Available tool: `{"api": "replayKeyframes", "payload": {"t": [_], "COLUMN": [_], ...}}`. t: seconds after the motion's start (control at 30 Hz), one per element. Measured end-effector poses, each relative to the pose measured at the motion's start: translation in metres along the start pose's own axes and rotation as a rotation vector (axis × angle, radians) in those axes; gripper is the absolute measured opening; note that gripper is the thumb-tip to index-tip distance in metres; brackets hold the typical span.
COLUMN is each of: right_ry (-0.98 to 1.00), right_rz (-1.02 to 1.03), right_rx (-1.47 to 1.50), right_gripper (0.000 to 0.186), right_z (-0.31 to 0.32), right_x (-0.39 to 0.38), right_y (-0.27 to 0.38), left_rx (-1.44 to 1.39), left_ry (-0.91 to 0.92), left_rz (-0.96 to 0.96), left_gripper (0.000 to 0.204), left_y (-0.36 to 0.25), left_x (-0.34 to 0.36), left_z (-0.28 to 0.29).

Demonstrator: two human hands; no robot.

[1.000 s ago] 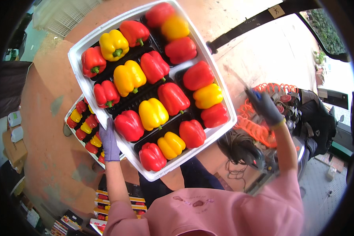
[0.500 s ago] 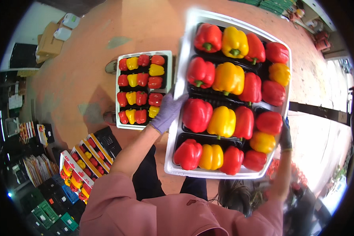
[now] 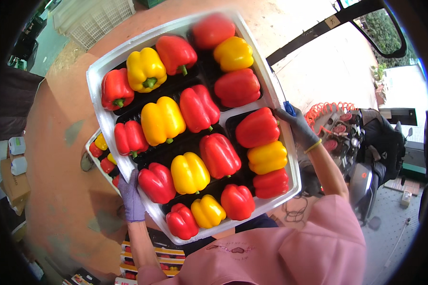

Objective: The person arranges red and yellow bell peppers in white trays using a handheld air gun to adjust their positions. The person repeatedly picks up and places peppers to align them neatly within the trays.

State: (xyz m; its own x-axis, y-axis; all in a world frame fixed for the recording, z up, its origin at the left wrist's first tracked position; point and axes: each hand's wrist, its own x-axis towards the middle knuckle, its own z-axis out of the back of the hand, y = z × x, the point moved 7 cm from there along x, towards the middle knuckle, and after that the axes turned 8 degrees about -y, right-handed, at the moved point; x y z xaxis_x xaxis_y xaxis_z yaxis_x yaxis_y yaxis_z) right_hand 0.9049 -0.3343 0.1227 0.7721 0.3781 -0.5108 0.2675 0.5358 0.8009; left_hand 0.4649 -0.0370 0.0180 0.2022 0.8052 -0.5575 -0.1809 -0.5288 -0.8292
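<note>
Head view, landmark: the white foam tray (image 3: pixel 100 102) is filling the middle of the picture, tilted, its rim bending with the lens.
Tray contents: red and yellow bell peppers (image 3: pixel 162 119) are lying in black punnets (image 3: pixel 176 145) inside the tray, three to a punnet, packed side by side.
Left hand (image 3: pixel 131 199): in a purple glove, it is gripping the tray's lower left edge, fingers curling up against the rim beside a red pepper.
Right hand (image 3: pixel 297 126): in a grey glove with a blue fingertip, it is clasping the tray's right edge, thumb lying over the rim next to a red pepper.
Tray position: it is being held up between both hands, off the ground, in front of the person's pink shirt (image 3: pixel 290 251).
Below the tray's left edge: a second tray of peppers (image 3: pixel 102 154) is lying on the reddish floor (image 3: pixel 57 190), mostly hidden.
Right of the tray: a parked scooter (image 3: pixel 375 147) is standing well apart.
Above the tray's left corner: a white plastic crate (image 3: pixel 92 16) is sitting on the floor.
</note>
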Motion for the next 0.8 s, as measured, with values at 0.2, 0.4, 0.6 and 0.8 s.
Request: {"api": "replayKeyframes", "payload": {"t": [0.2, 0.4, 0.6, 0.8], "right_ry": [-0.035, -0.005, 0.024, 0.042], "right_rz": [-0.063, -0.088, -0.057, -0.042], "right_rx": [-0.018, -0.015, 0.047, -0.046], "right_gripper": [0.034, 0.034, 0.032, 0.034], "right_z": [0.007, 0.001, -0.004, -0.014], "right_x": [0.006, 0.008, 0.013, 0.029], "right_y": [-0.022, -0.023, -0.032, -0.046], "left_rx": [0.142, 0.207, 0.172, 0.272], "left_ry": [-0.083, -0.105, -0.171, -0.217], "left_rz": [0.029, -0.041, 0.015, -0.056], "left_gripper": [0.036, 0.035, 0.042, 0.049], "left_y": [-0.013, -0.026, -0.010, -0.023], "left_x": [-0.005, -0.010, -0.006, -0.019], "left_z": [0.005, 0.007, 0.029, 0.033]}}
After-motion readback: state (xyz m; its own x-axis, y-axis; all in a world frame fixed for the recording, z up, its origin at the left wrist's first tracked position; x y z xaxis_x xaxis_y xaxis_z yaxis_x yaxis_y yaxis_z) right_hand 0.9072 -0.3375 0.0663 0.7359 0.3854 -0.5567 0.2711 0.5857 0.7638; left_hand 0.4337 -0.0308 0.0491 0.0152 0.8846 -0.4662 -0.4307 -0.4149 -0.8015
